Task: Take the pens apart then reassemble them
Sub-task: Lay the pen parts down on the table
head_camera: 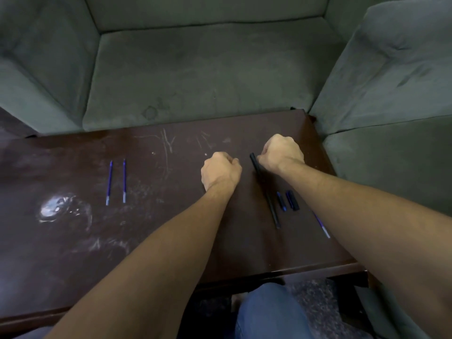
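R hand point(281, 152) curled, fingers pinching far end of black pen barrel point(265, 192); barrel runs back toward me on table point(171, 216), between both arms. L hand point(220, 171) clenched, can't tell if holding anything. 2 small dark caps point(287, 201) just R of barrel. 2 blue refills point(117, 182) well left, 3rd refill point(322, 225) partly under R forearm.

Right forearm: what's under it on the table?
A blue refill sticks out from under the right forearm on the table; its upper end is covered. Anything else there is hidden.
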